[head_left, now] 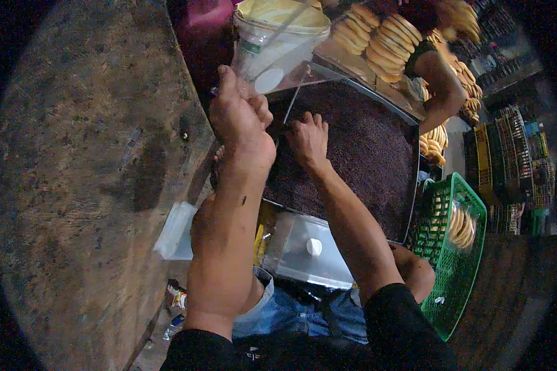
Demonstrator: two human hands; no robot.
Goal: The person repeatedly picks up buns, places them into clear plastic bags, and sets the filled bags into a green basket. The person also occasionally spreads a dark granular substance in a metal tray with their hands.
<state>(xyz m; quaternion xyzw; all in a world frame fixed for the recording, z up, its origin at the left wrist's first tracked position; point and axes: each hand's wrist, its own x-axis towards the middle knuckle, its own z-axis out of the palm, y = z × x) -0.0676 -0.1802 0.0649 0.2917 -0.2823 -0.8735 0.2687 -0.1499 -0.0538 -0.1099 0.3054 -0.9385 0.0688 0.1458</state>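
My left hand [240, 120] is raised, its fingers closed on a clear plastic bag [319, 46]. A white oval label [270, 80] shows on the bag, which spreads out up and to the right. My right hand [309, 139] is lower, over the left part of a tray with a dark, grainy surface [365, 148]. Its fingers are bent in toward a thin pale strip [292, 104]; what they pinch, if anything, is hidden. Across my lap lies a stack of clear bags [312, 256] with a similar white oval.
A wooden board [86, 185] fills the left side. Beyond the tray stands a white bucket [278, 31]. At the far right are piled long buns [393, 46] and another person's arm [445, 86]. A green basket [455, 272] holds bagged buns [461, 227]; stacked crates [507, 148] stand behind.
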